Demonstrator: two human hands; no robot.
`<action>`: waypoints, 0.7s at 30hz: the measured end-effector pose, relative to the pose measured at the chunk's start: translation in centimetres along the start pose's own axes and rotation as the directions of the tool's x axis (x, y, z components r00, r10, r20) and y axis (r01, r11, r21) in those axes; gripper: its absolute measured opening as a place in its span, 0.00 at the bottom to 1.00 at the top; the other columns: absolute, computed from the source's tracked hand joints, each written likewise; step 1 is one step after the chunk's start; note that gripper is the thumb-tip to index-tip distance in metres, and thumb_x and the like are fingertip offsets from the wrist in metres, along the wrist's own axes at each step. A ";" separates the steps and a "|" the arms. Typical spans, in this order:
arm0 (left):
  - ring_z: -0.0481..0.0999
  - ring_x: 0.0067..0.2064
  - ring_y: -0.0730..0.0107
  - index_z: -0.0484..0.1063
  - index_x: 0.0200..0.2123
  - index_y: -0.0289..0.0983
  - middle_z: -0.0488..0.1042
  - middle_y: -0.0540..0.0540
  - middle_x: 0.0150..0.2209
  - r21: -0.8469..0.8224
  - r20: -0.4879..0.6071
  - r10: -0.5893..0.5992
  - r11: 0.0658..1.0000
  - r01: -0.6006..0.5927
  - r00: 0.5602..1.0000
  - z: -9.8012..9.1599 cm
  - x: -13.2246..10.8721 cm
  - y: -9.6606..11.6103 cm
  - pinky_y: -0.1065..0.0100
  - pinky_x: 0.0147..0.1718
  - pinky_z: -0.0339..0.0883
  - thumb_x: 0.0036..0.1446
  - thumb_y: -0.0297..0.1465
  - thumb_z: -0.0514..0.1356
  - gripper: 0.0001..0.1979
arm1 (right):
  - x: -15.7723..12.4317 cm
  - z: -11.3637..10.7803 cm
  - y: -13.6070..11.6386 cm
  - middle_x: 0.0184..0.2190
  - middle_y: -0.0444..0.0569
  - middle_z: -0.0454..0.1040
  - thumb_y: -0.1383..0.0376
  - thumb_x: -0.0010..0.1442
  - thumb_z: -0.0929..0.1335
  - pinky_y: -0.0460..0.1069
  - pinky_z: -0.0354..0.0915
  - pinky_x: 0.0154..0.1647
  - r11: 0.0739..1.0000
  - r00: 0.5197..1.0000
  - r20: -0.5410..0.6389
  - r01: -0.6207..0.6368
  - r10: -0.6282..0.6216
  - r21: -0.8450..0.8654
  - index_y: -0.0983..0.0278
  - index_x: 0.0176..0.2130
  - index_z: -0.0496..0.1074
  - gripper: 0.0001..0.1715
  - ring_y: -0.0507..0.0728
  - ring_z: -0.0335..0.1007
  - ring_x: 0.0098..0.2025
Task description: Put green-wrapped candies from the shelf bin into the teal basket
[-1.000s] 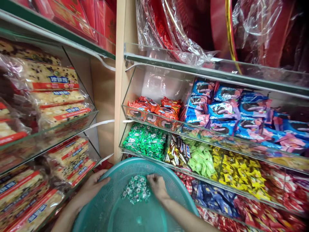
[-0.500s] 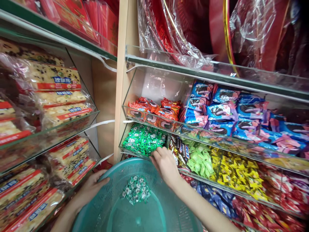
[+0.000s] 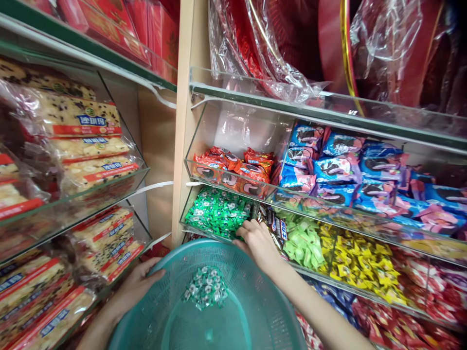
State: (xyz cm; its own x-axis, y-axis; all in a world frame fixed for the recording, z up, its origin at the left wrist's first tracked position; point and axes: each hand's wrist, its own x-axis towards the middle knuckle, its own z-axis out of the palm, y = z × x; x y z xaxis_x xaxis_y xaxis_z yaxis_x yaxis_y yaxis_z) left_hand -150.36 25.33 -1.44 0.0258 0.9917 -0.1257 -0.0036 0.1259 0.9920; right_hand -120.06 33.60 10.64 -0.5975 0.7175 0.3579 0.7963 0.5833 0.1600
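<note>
A round teal mesh basket (image 3: 146, 311) fills the lower middle, with a small heap of green-and-clear wrapped candies (image 3: 207, 287) inside. My left hand (image 3: 140, 282) grips its left rim, thumb on top. At the far right rim is my right hand (image 3: 257, 243), its fingers bent over the front edge of the candy shelf, between the basket and the green candies (image 3: 215, 211). Fingertips of the right hand touch the rim or shelf edge; I cannot tell which. No item shows in it.
Brown-wrapped bars (image 3: 277, 226), light green candies (image 3: 304, 245) and yellow candies (image 3: 357, 262) lie to the right. Above are red packets (image 3: 251, 170) and blue packets (image 3: 335, 167) behind a clear shelf lip. Packaged pastries (image 3: 91, 119) line the left shelves; a wooden post (image 3: 184, 121) divides them.
My right hand has shifted slightly right and down, and its fingers look more spread. The left hand and basket have barely moved.
</note>
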 end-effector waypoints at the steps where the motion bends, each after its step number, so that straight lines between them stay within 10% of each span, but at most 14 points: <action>1: 0.74 0.40 0.58 0.67 0.45 0.35 0.76 0.44 0.42 -0.002 0.001 0.004 1.000 -0.004 1.000 0.0 0.0 0.0 0.64 0.40 0.68 0.52 0.43 0.63 0.22 | 0.1 0.0 0.0 0.32 0.47 0.70 0.59 0.61 0.65 0.51 0.49 0.36 1.000 1.000 0.002 0.004 -0.004 -0.010 0.62 0.32 0.71 0.10 0.57 0.62 0.38; 14: 0.74 0.40 0.56 0.69 0.42 0.33 0.76 0.44 0.39 0.032 -0.042 0.008 0.999 -0.007 0.999 0.5 -0.2 0.8 0.64 0.39 0.68 0.47 0.45 0.65 0.25 | 0.4 -0.2 -0.5 0.28 0.47 0.69 0.65 0.62 0.62 0.52 0.47 0.34 0.995 0.995 -0.103 -0.018 0.008 -0.094 0.64 0.27 0.68 0.13 0.55 0.60 0.34; 21: 0.74 0.39 0.55 0.69 0.43 0.33 0.75 0.43 0.40 -0.005 -0.021 0.000 1.000 0.000 1.000 0.3 0.0 0.6 0.62 0.39 0.68 0.49 0.43 0.65 0.24 | -2.2 -1.3 -2.8 0.29 0.46 0.69 0.63 0.64 0.60 0.48 0.55 0.36 0.860 0.951 -0.267 0.001 0.157 0.510 0.63 0.31 0.69 0.13 0.53 0.63 0.34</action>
State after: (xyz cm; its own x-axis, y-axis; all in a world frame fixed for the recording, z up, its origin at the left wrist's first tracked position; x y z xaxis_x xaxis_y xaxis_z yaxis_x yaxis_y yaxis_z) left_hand -150.04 25.38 -0.81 0.0049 0.9920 -0.1262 -0.0082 0.1262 0.9920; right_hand -120.87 29.88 10.64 -0.4177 0.6721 0.6114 0.6366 0.6966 -0.3309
